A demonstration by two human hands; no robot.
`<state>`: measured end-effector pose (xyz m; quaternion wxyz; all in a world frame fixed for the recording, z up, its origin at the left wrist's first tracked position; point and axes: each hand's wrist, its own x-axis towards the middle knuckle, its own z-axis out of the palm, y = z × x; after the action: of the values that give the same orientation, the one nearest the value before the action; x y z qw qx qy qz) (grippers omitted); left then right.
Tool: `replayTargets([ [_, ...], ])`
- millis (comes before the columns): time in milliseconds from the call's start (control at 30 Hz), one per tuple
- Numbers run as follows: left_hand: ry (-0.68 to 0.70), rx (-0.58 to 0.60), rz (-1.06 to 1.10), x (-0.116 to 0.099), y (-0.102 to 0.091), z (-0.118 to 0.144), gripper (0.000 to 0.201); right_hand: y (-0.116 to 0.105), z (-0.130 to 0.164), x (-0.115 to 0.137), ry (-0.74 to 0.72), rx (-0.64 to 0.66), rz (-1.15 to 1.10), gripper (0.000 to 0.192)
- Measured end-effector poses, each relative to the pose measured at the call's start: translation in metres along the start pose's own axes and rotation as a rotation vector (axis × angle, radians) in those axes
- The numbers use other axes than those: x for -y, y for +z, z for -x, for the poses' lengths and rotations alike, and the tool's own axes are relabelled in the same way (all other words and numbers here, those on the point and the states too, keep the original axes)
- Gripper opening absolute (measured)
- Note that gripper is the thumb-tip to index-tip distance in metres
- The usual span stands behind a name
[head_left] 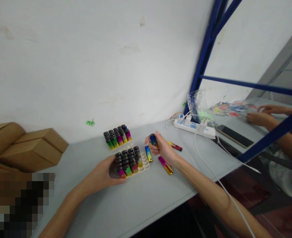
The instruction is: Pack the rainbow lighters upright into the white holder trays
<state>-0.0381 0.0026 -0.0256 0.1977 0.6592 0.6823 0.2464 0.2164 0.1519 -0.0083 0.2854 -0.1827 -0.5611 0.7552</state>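
Note:
My left hand (111, 172) is wrapped round the left side of a white tray (145, 168) with lighters standing upright in it. Coloured lighters with black tops (127, 162) fill most of its slots, while holes show at its right end. Just right of the tray, my right hand (162, 147) is closed round a blue lighter (153, 140), held raised off the table. Loose on the table near this hand lie a blue-and-yellow lighter (148, 154), a magenta-and-gold lighter (165, 165) and a red-and-yellow lighter (175, 146).
Behind the tray stands a second tray of lighters (117, 136). A power strip (194, 128) with white cables lies at the right, near a phone (235, 136) and a blue metal frame (202, 59). Cardboard boxes (34, 148) are at left. Another person's hands (261, 117) are beyond the frame.

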Motion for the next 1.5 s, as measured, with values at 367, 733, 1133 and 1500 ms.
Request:
replayTargets([
  [367, -0.002, 0.006, -0.021, -0.008, -0.001, 0.002, 0.058, -0.011, 0.011, 0.007, -0.13, 0.108, 0.252, 0.038],
  [733, -0.011, 0.029, -0.008, -0.011, -0.002, 0.003, 0.056, -0.012, 0.014, 0.002, -0.257, 0.19, 0.727, 0.041],
  [1133, -0.008, 0.03, -0.028, -0.004, 0.001, 0.002, 0.056, 0.0, 0.015, -0.011, -0.316, 0.218, 0.911, 0.032],
  [1500, -0.011, 0.026, -0.045, -0.005, -0.001, 0.001, 0.056, -0.033, 0.006, 0.005, -0.279, -0.099, 1.257, 0.02],
])
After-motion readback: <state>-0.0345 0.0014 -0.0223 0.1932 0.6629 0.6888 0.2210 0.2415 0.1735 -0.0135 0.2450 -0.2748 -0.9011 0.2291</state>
